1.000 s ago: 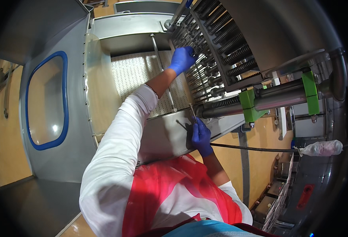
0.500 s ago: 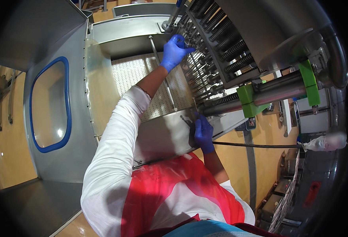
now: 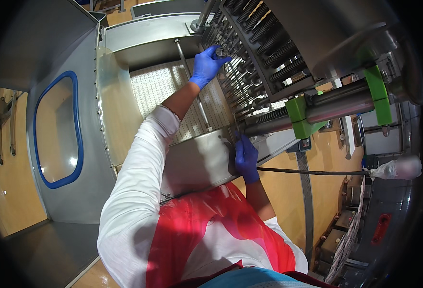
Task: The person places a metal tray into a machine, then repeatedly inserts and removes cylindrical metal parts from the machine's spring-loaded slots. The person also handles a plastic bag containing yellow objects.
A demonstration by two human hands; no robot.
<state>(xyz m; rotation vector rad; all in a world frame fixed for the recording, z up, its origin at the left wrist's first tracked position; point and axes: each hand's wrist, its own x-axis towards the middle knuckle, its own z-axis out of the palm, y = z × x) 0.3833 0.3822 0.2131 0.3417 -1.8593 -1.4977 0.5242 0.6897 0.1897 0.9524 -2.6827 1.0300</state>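
My left hand (image 3: 206,66), in a blue glove, reaches into a steel machine. Its thumb and fingers curve around a small round metal fitting (image 3: 221,53) among the rows of thin metal needles (image 3: 233,79). My right hand (image 3: 246,154), also gloved in blue, is at the near side of the machine, by the corner of its steel side panel (image 3: 199,161). The fingers there are bent and close together; what lies inside them is hidden. Below my left forearm a perforated pale plate (image 3: 156,86) forms the machine's bed, crossed by a metal rod (image 3: 192,81).
Dark coil springs (image 3: 269,38) fill a frame above the needles. Green clamps (image 3: 299,116) sit on a thick steel shaft (image 3: 338,105) at right. A blue-edged window (image 3: 58,129) is in the grey panel at left. A black hose (image 3: 312,171) runs rightward past my right hand.
The view has shifted a little. My left hand has drawn slightly nearer to me within the needle rows. My right hand keeps to about the same spot at the machine's corner.
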